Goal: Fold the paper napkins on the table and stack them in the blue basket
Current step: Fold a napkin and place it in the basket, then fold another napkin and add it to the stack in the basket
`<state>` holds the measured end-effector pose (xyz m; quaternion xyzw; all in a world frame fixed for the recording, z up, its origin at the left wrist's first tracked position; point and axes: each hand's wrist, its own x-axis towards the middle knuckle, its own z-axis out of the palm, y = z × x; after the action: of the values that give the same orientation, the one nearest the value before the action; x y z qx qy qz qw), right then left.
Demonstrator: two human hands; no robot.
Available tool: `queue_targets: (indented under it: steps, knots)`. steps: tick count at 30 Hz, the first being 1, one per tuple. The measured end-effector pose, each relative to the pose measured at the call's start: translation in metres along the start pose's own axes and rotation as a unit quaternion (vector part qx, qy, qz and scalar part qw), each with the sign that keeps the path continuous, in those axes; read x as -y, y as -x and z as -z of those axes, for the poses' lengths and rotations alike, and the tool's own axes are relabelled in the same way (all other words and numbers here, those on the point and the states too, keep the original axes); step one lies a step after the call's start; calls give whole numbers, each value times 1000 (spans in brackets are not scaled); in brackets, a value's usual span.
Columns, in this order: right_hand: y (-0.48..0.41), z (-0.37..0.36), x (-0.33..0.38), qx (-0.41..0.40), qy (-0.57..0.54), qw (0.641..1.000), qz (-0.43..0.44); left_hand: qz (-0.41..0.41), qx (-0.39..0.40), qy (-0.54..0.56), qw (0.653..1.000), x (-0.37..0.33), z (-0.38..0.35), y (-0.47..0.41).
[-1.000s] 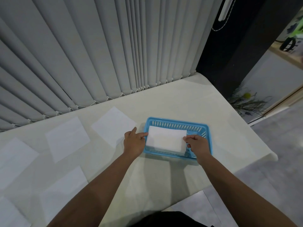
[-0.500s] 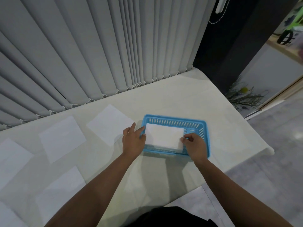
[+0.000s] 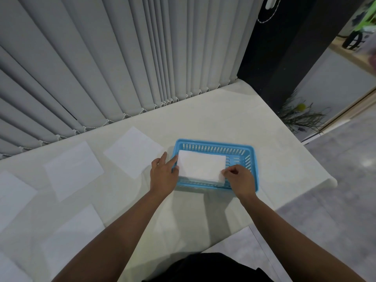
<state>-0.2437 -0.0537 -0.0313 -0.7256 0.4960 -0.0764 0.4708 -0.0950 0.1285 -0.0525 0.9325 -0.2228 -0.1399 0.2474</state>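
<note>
1. Pale vertical blinds [image 3: 122, 64] back a cream table [image 3: 213, 123], where the blue basket [image 3: 251, 157] sits near the right edge with a stack of folded napkins [image 3: 201, 166] inside it.
2. The left hand [image 3: 162, 176] rests at the basket's left rim, fingers loosely spread and holding nothing, its fingertips touching the stack's left edge.
3. The right hand [image 3: 240, 178] pinches the stack's near right corner between thumb and forefinger.
4. The step in hand looks like seating the top napkin squarely on the stack.
5. To do it well, I would press lightly from both ends so the edges line up, then let go of the corner without lifting it, since thin paper drags easily.
6. Keeping the left fingertips flat against the stack should stop it sliding toward the wall.
7. Count: one basket, one stack whose layers I cannot tell apart.
8. Six unfolded napkins show on the table to the left, the nearest [image 3: 133, 152] just beside the left hand; two are cut by the frame edge.
</note>
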Motion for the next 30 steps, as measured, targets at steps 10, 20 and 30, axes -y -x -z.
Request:
queue_targets:
  steps: [10,20,30]
  knots:
    - [5,-1,0,17,17,1000,15,-1,15,6,1000,-4,0,2]
    - [6,-3,-4,22,282,934,216,-96,23,-108,989,-3,-4,10]
    - [0,-12,-21,109,398,889,197,-71,93,-136,984,14,-7,5]
